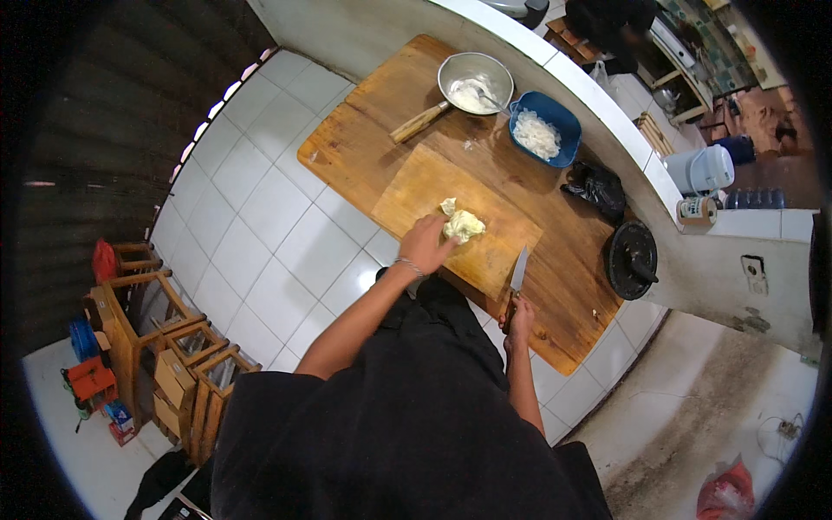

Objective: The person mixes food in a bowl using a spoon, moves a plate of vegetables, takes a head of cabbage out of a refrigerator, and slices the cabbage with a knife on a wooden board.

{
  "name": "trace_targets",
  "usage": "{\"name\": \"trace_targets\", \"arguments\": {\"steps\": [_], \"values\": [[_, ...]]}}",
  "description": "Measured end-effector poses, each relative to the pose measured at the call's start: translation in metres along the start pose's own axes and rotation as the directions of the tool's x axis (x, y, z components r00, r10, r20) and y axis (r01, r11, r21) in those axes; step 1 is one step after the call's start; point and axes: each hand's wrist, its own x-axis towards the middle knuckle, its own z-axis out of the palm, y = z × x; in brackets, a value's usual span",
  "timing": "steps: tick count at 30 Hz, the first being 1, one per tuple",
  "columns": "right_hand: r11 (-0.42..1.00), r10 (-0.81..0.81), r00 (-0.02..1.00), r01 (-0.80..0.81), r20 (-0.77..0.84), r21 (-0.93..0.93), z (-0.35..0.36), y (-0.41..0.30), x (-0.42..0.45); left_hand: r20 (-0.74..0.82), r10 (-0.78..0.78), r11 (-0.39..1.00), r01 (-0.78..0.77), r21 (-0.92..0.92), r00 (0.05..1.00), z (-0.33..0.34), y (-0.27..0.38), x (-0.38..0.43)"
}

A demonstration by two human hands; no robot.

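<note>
A pale yellow-green leafy vegetable, perhaps cabbage (464, 226), lies on the wooden cutting board (416, 188). My left hand (426, 244) is at its near left side, fingers bent, seemingly touching its edge; whether it grips is unclear. A smaller piece (448, 207) sits just above the fingers. To the right, my right hand (519, 320) is closed around the handle of a kitchen knife (520, 268), whose blade points away from me over the board's right edge.
On the wooden table (565, 253) stand a metal pan (476, 62) with white powder and a spoon, a blue basin (565, 117) of pale slices, a black plastic bag (595, 192) and a dark mortar with pestle (630, 260). A low tiled wall (611, 107) runs behind.
</note>
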Motion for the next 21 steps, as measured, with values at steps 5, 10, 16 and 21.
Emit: {"name": "trace_targets", "arguments": {"steps": [5,10,16,21], "values": [[0.990,-0.114,0.981,0.125,0.157,-0.064,-0.001,-0.016,0.038,0.057,0.128,0.944,-0.139,0.299,0.990,0.048,0.019,0.023],[0.991,-0.099,0.939,0.123,0.329,-0.054,0.014,-0.060,0.029,-0.008,-0.177,0.914,0.161,-0.373,0.984,0.042,-0.008,0.025],[0.995,-0.097,0.881,0.099,0.462,0.021,0.026,-0.095,0.014,0.105,-0.220,0.452,0.197,-0.870,0.970,-0.017,0.035,0.016],[0.993,-0.097,0.781,0.116,0.617,0.010,0.041,-0.127,-0.006,0.053,-0.120,0.469,0.104,-0.877,0.991,-0.044,0.070,0.003]]}}
